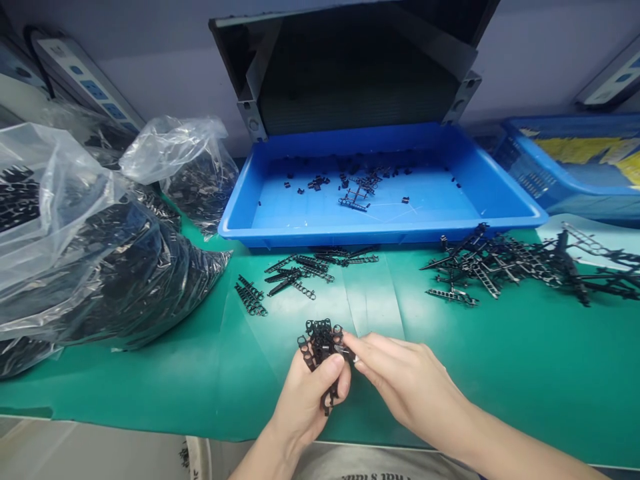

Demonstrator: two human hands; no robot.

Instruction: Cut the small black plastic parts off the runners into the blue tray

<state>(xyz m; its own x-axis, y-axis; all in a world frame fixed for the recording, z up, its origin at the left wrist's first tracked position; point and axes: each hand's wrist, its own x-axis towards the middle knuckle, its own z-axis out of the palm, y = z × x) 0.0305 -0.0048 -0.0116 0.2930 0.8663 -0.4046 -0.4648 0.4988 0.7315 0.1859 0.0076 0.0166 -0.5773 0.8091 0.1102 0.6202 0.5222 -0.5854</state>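
My left hand [313,393] is closed around a bundle of black plastic strips [320,333] with ring-shaped loops, its thumb pressed across the front. Some strip ends stick out above and below the fist. Against the bundle's right side, my right hand [405,373] has its fingers pinched together. A small shiny metallic bit shows at those fingertips; what it belongs to is hidden. Just beyond the hands, several similar loose strips [295,275] lie on the green mat [450,373].
A blue tray [380,235] with small black pieces stands at the back. Clear bags of black parts [135,280] fill the left side. Branching black plastic frames [505,260] are heaped to the right, before a blue basket [575,180]. A dark panel on metal brackets [360,67] overhangs the tray.
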